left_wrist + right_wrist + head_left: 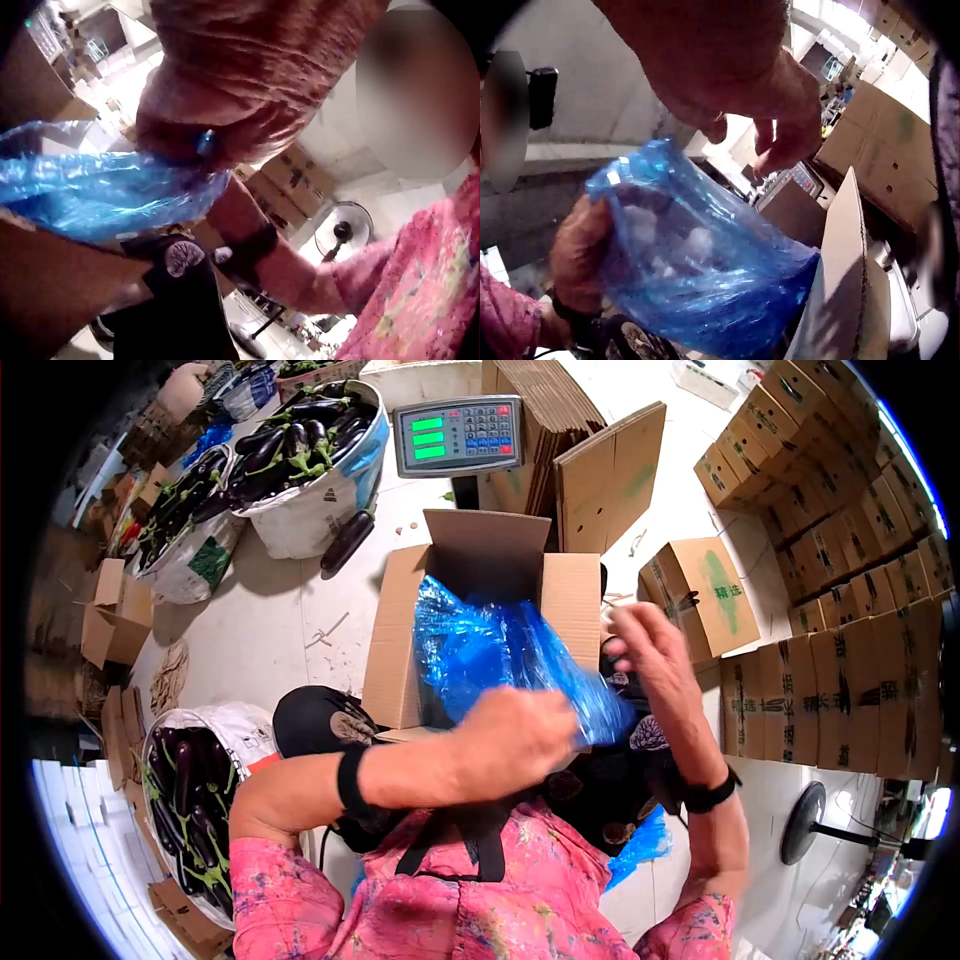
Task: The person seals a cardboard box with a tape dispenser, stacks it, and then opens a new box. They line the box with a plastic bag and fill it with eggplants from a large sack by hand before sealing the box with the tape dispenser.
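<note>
A blue plastic bag (500, 650) lines the open cardboard box (393, 645), its upper part pulled out over the near flap and the person's lap. My left hand (520, 735) grips a gathered edge of the bag. In the left wrist view a bit of blue film pokes out of that fist (232, 90). To the right of the box, my right hand (650, 650) is raised with its fingers loosely bent. The right wrist view shows this hand (727, 82) above the bag, a gap between thumb and fingers and nothing held there.
A digital scale (458, 436) stands behind the box, beside stacked flat cardboard (610, 475). Eggplants fill sacks at the left, including a white tub (330, 510), and one eggplant (348, 542) lies on the floor. Packed boxes (820, 700) are piled at the right near a fan (803, 822).
</note>
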Available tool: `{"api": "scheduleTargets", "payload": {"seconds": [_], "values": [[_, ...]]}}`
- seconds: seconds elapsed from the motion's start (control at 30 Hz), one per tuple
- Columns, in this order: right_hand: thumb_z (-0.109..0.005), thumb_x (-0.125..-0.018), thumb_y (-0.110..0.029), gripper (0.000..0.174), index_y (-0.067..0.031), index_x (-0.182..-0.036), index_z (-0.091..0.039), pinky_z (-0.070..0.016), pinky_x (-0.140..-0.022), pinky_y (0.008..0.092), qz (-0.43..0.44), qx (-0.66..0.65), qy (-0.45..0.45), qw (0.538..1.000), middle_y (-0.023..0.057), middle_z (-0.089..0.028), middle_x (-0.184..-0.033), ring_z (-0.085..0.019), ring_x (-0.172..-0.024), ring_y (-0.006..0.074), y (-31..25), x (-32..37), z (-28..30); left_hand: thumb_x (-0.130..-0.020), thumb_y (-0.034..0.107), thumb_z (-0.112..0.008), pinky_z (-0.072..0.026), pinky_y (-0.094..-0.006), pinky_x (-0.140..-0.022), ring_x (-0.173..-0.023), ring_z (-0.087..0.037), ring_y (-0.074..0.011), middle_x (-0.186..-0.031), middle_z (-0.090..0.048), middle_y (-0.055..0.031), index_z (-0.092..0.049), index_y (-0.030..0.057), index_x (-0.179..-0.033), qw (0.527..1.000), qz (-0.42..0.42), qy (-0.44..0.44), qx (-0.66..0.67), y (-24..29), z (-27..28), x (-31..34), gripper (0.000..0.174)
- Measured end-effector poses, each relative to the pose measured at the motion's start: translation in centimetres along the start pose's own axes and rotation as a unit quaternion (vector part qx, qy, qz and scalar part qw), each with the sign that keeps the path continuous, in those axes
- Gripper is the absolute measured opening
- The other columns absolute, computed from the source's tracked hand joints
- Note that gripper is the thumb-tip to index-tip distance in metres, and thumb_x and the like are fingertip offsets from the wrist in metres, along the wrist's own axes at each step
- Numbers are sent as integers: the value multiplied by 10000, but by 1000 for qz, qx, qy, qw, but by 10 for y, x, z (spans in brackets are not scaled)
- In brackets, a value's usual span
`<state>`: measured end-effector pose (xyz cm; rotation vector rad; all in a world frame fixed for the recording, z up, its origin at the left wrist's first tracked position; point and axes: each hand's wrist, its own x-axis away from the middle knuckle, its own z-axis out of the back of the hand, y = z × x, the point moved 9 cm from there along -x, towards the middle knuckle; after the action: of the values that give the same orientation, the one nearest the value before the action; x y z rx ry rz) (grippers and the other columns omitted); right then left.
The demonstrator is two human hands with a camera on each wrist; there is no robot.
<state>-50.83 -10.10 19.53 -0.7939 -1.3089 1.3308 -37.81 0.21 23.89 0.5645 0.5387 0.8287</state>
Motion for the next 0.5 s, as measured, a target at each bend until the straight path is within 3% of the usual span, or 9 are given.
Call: {"api": "scheduleTargets", "payload": {"seconds": [0.03,0.1,0.17,0.23,0.27,0.37,0.4,0.5], "values": [[-610,-994,-270,255,-18,-1029,-627,-452,-613,187,-4,-6,48,999,14,-613,-824,-556,-682,54,-8,16,13,-855,164,-636,-535,-467,-643,-718,-656,-365,-802,-619,-160,-634,26,-858,997,-2,74,39,-10,18,-2,137],[-603,-992,-221,191,-30,-989,-612,-450,-601,189,-4,-67,70,995,11,-591,-795,-546,-646,58,9,42,23,-861,159,-659,-515,-456,-672,-766,-640,-390,-802,-618,-188,-632,1,-855,989,16,139,50,-25,44,-9,160],[-608,-978,-175,148,-30,-1007,-607,-458,-605,191,-55,-66,-2,996,17,-598,-804,-567,-667,62,14,66,-8,-830,145,-702,-506,-465,-680,-791,-629,-417,-809,-628,-217,-635,-17,-844,985,51,143,81,-30,52,-13,175],[-618,-957,-129,145,-16,-1047,-610,-503,-740,239,-34,-76,-39,996,29,-661,-951,-622,-834,84,5,74,-39,-810,141,-724,-508,-467,-690,-794,-628,-426,-822,-636,-225,-640,-22,-838,984,38,152,88,-29,47,-17,186],[-610,-961,-122,158,-15,-1077,-615,-500,-783,247,-19,-114,-35,993,25,-667,-991,-623,-876,86,0,71,-47,-800,139,-736,-514,-464,-707,-803,-626,-432,-844,-639,-230,-644,-19,-945,985,43,131,102,-30,38,-18,233],[-584,-985,-111,224,-12,-1183,-619,-491,-870,254,39,-269,-23,962,19,-675,-1070,-624,-934,90,14,49,-47,-829,101,-724,-527,-378,-850,-942,-677,-330,-1074,-679,-190,-637,19,-1169,987,53,112,98,-20,35,-20,361],[-562,-1008,-126,266,-18,-1247,-606,-495,-905,273,36,-299,-33,953,28,-677,-1098,-630,-957,100,10,45,-50,-844,95,-720,-523,-336,-832,-928,-672,-232,-1091,-680,-152,-584,23,-1253,985,65,88,131,-21,34,-22,437],[-529,-1030,-156,293,-19,-1283,-582,-498,-947,300,-4,-350,-58,935,40,-676,-1137,-645,-997,125,16,35,-59,-860,117,-690,-506,-321,-740,-794,-614,-181,-901,-604,-114,-563,-18,-1145,922,232,21,310,-53,19,-8,340]]}}
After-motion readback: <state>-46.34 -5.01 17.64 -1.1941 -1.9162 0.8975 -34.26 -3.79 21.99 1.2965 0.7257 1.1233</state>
